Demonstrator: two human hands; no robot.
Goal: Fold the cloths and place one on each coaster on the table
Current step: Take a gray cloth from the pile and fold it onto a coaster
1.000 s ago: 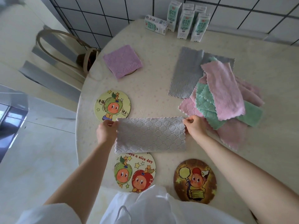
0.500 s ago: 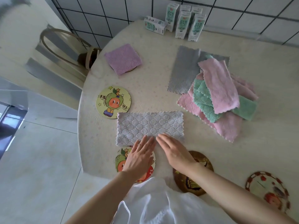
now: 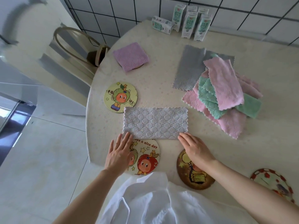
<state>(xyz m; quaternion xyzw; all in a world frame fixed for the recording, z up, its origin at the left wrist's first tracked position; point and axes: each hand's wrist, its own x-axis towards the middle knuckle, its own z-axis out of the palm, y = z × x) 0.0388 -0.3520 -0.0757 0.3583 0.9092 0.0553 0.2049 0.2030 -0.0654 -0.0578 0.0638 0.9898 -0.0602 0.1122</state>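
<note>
Both hands, left (image 3: 119, 155) and right (image 3: 195, 148), now lie apart at the grey cloth's (image 3: 155, 122) near corners, no longer together at mid-edge.

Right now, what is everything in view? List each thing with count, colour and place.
grey quilted cloth: 1, pale grey, table centre
purple folded cloth: 1, lilac, on far-left coaster
cloth pile: several, pink, green, grey, right
bare coasters: 4, cartoon prints, near edge and left
milk cartons: about 6, white-green, by wall
chair: 1, cream, left
table: 1, cream
left hand: flat, at cloth's near-left corner
right hand: flat, at near-right corner
</note>
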